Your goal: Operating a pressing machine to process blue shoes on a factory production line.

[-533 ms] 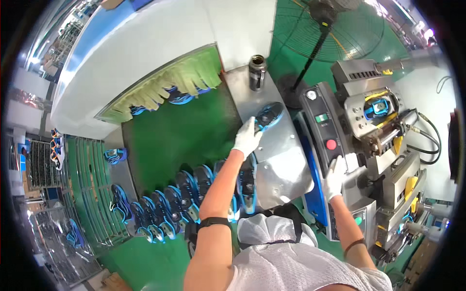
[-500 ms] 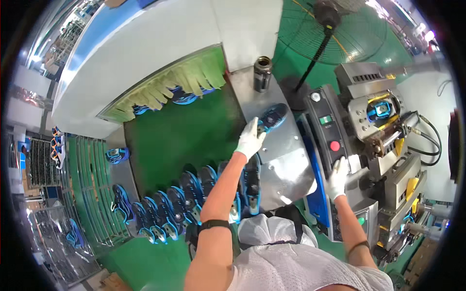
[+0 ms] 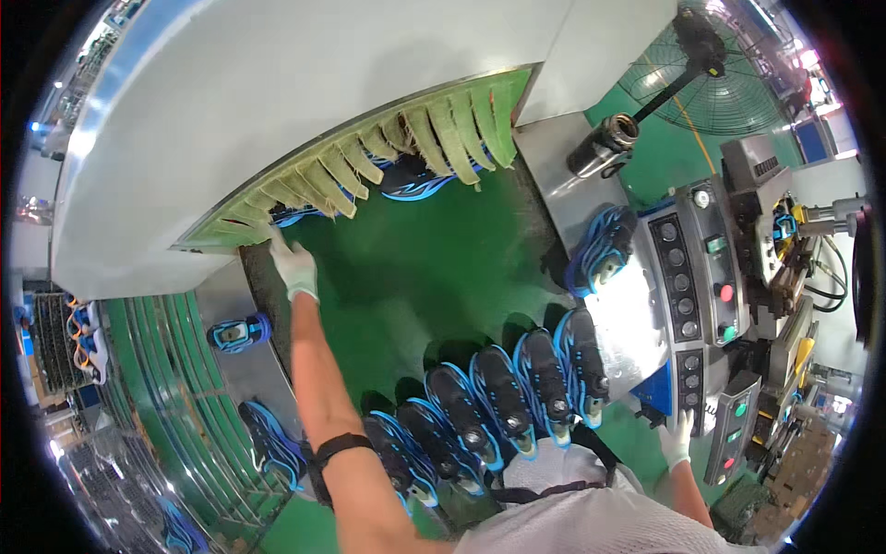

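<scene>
Green flat belt [image 3: 415, 263]: frayed olive fabric strips [image 3: 429, 138], loose-ended, could snag nearby left white-gloved hand [image 3: 296, 268], hold unclear; right white-gloved hand [image 3: 677, 442], likewise.

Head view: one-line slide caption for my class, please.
White-gloved left hand at a fringed green curtain; blue-trimmed black sneakers in a row along a green conveyor belt.

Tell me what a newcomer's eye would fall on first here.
Most striking is the slanting row of black shoes with bright blue trim, along the near edge of the green surface. Next comes the fringed curtain hanging across the opening in the white panel, with the gloved left hand at its left end. The dark bottle on the metal ledge right of the curtain also draws attention.
</scene>
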A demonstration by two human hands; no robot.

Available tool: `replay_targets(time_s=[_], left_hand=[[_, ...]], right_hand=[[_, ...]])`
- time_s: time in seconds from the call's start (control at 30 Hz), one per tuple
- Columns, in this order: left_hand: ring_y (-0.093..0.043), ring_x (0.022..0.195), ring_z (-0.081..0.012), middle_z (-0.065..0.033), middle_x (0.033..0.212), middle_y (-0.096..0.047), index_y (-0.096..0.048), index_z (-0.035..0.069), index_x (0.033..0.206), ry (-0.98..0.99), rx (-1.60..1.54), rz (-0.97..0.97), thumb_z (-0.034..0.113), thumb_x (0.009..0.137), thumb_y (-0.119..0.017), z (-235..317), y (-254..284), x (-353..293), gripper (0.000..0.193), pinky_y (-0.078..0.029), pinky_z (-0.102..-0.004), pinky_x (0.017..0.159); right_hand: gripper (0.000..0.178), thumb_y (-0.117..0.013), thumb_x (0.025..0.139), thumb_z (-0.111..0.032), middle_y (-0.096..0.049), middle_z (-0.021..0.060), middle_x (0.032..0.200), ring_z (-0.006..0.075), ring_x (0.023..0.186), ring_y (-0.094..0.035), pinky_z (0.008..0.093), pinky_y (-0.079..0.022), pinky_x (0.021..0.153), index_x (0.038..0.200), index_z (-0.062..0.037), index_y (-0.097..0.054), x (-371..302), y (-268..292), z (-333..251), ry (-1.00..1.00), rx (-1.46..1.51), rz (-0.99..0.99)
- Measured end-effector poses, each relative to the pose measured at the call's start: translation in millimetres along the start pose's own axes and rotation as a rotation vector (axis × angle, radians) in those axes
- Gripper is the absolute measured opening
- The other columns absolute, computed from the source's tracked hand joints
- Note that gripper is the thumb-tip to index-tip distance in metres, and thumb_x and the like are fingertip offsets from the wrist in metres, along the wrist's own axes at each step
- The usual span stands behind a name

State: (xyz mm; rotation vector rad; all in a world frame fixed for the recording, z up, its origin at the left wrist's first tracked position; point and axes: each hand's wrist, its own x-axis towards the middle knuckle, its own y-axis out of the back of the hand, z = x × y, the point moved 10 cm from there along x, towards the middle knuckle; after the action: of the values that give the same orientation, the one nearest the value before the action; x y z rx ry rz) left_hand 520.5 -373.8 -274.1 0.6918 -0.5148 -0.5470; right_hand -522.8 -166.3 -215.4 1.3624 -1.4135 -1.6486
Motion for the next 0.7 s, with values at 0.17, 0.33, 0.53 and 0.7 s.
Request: replay_targets(time_s=[0.17,0.33,0.53,0.7], left_hand=[[-0.052,0.122,-0.0485,-0.0317,0.133,-0.054,-0.059,-0.001,0.127,-0.176,0.402,-0.222,0.034,0.088,-0.067,33.4,-57.2,100.1,0.054,-0.045,-0.0526,0.104],[-0.054,0.118,-0.0483,-0.0298,0.133,-0.054,-0.060,-0.003,0.123,-0.306,0.378,-0.014,0.030,0.095,-0.057,18.6,-44.3,93.0,0.043,-0.045,-0.0519,0.101],[-0.057,0.112,-0.0454,-0.0246,0.123,-0.056,-0.060,0.001,0.121,-0.254,0.154,-0.143,0.035,0.101,-0.058,49.0,-22.0,-5.1,0.039,-0.048,-0.0515,0.094],[-0.060,0.101,-0.0402,-0.0199,0.111,-0.059,-0.063,0.000,0.113,-0.248,0.129,-0.331,0.033,0.102,-0.059,87.6,1.4,-102.2,0.035,-0.049,-0.0477,0.088]], right_hand=[[0.083,-0.078,0.077,-0.023,-0.025,0.0343,0.158,0.0456,0.148,-0.028,0.0438,-0.028,0.121,0.146,0.0044,-0.041,-43.1,-14.7,45.5,-0.359,-0.086,-0.235],[0.072,-0.076,0.081,-0.026,-0.036,0.0312,0.156,0.0403,0.146,-0.035,0.0409,-0.031,0.120,0.139,0.0068,-0.049,-26.1,-4.6,-5.8,-0.270,-0.023,-0.143],[0.068,-0.075,0.087,-0.025,-0.041,0.0282,0.154,0.0382,0.143,-0.041,0.0404,-0.034,0.118,0.140,0.0066,-0.049,-31.2,1.5,-75.6,-0.144,0.292,-0.077],[0.074,-0.076,0.090,-0.027,-0.051,0.0189,0.148,0.0280,0.139,-0.048,0.0406,-0.037,0.116,0.149,0.0018,-0.041,-47.5,25.1,-198.7,0.025,0.644,-0.257]])
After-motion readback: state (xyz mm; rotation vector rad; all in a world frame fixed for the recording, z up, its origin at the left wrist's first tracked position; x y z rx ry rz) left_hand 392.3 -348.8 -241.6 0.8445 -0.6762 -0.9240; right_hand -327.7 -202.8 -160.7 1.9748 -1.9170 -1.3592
